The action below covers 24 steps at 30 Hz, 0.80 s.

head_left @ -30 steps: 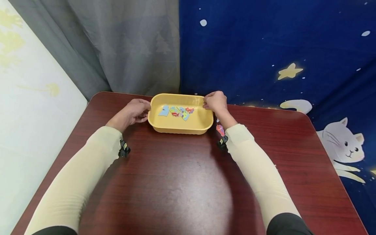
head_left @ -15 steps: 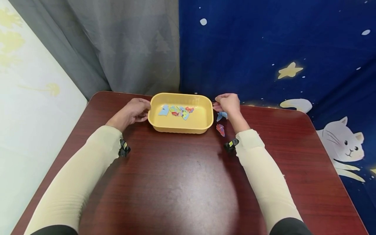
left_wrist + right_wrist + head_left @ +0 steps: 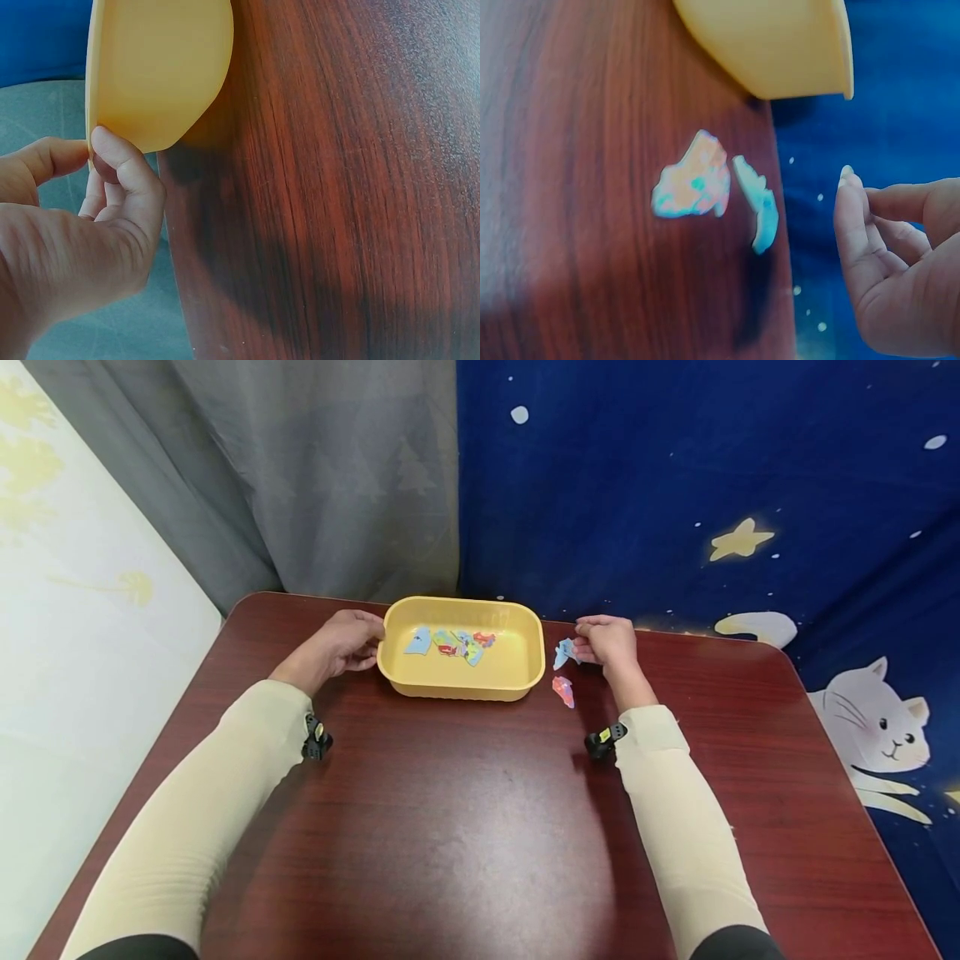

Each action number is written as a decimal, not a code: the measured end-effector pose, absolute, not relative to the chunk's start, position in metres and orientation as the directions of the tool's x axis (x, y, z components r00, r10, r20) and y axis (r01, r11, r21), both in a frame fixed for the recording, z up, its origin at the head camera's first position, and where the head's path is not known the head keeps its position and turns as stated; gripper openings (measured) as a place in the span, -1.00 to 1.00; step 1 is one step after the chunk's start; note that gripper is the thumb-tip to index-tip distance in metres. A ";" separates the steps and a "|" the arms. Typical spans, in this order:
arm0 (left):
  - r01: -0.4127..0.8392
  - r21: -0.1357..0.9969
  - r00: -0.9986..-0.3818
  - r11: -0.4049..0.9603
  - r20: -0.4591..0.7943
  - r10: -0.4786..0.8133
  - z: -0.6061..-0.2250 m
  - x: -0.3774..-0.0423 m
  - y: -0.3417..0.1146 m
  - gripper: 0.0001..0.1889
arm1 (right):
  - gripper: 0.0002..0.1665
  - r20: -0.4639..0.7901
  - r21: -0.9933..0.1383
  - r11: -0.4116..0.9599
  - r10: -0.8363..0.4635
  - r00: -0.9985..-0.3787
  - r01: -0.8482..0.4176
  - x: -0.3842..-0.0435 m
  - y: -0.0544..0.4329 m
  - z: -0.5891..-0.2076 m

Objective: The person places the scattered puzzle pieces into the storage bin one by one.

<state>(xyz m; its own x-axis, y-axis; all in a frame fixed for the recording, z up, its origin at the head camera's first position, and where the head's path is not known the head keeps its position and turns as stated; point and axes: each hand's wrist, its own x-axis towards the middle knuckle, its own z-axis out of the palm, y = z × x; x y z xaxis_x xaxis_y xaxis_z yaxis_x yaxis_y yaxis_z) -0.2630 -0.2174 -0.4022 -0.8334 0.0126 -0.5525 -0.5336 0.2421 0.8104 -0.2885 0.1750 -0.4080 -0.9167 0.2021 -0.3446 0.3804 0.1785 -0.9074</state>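
A yellow plastic bin (image 3: pixel 450 685) stands near the table's far edge. At its left end my left hand (image 3: pixel 347 645) pinches the rim between thumb and fingers, as the left wrist view also shows on the bin wall (image 3: pixel 161 67). Inside lie several flat, irregular, colourful pieces (image 3: pixel 468 649), like map puzzle pieces. Right of the bin, a light blue piece (image 3: pixel 563 653) and a red piece (image 3: pixel 563 691) lie on the table. My right hand (image 3: pixel 609 645) hovers beside the blue piece. In the right wrist view a gap separates its fingertips (image 3: pixel 847 180) from the pale blue piece (image 3: pixel 766 221).
The dark red wooden table (image 3: pixel 465 827) ends just behind the bin. A grey curtain (image 3: pixel 352 485) and a blue starry curtain (image 3: pixel 675 485) hang behind it. A white wall (image 3: pixel 82 635) borders the left side.
My right hand has left the inside of the bin's right end and moved rightward to the blue piece, uncovering both loose pieces. My left hand and the bin have stayed in place.
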 end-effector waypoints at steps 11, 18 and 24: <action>-0.537 0.807 -0.831 0.246 -0.556 0.011 -0.403 -0.264 -0.217 -0.61 | -0.62 -0.418 -0.858 0.243 0.185 -0.890 0.453 -0.291 0.185 -0.431; -0.536 0.808 -0.832 0.244 -0.554 0.006 -0.402 -0.263 -0.216 -0.63 | -0.61 -0.421 -0.846 0.283 0.167 -0.892 0.452 -0.295 0.186 -0.440; -0.539 0.809 -0.832 0.234 -0.555 0.006 -0.403 -0.263 -0.216 -0.64 | -0.50 -0.394 -0.829 0.371 0.145 -0.908 0.419 -0.299 0.185 -0.446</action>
<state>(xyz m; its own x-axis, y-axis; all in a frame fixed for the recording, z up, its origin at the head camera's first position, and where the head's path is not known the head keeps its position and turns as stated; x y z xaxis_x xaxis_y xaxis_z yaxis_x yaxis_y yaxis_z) -0.2634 -0.2159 -0.4026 -0.8316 0.0059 -0.5554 -0.5389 0.2339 0.8093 -0.2992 0.1852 -0.4457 -0.9076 0.1450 -0.3939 0.4190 0.3708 -0.8288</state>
